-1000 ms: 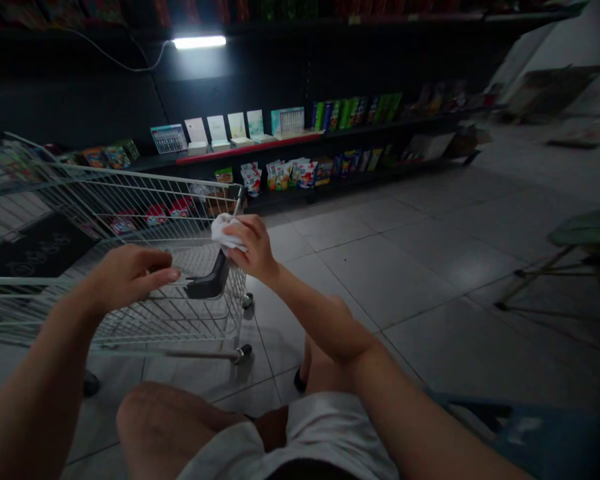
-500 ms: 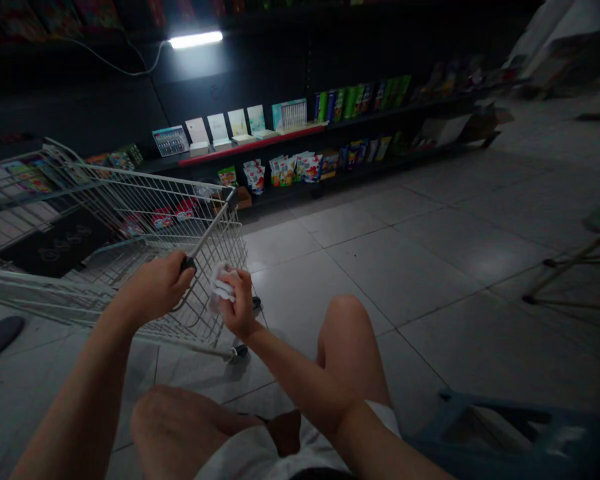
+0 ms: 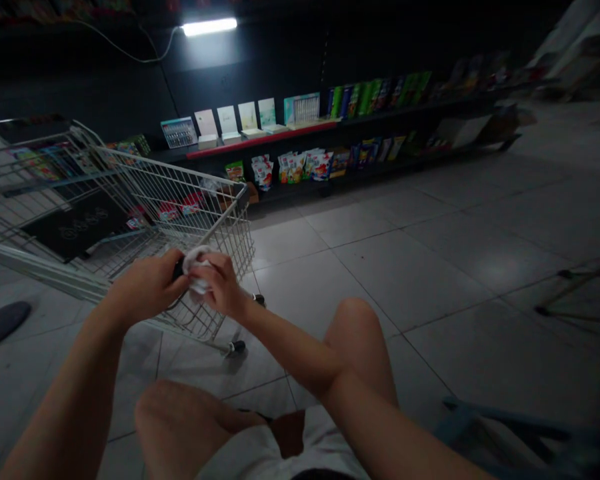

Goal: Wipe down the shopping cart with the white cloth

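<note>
No words can be read anywhere. On the black floor mat (image 3: 75, 223), seen through the wire shopping cart (image 3: 180, 169) at left, pale lettering is too dim to make out. Print on the snack packets (image 3: 300, 167), cards (image 3: 240, 115) and books (image 3: 375, 98) along the shelves at upper centre is too small and blurred.

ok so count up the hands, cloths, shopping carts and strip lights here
left hand and right hand: 2
white cloth: 1
wire shopping cart: 1
strip light: 1
total: 5
</note>
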{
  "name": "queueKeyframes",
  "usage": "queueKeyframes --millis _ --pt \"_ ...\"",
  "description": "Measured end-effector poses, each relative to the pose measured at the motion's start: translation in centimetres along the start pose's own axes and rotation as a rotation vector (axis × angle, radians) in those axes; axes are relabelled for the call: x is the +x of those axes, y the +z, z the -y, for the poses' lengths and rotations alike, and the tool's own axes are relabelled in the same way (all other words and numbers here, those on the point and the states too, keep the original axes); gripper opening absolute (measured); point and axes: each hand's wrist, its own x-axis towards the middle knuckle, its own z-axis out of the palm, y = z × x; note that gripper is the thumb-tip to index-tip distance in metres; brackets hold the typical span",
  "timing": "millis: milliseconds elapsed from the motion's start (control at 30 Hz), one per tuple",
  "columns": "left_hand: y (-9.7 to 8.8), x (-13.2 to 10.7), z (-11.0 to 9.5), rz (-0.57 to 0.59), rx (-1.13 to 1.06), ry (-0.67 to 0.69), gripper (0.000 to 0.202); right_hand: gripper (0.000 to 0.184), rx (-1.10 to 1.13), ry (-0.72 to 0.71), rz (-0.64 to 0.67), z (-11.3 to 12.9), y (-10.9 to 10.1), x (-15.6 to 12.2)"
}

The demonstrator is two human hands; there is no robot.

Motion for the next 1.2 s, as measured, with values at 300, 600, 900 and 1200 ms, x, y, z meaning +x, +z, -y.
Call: queueKeyframes --millis 300,600,900,1200 --pt "0.0 -0.1 -0.1 0.002 0.042 0.0 0.029 0.034 -0.125 -0.077 0.058 -0.9 -5.2 5.1" --pt "0.2 0.0 -0.7 -0.004 0.046 0.008 0.028 0.036 -0.101 0.092 -0.085 -2.6 -4.7 6.9" --pt "0.6 -1.5 -0.5 0.029 0.037 0.005 0.024 0.049 -0.056 0.35 -0.267 -7.4 -6.8 10.0" --pt "0.1 -0.8 -1.1 0.02 0.05 0.012 0.024 0.053 0.123 0.565 -0.327 -9.4 -4.9 11.5"
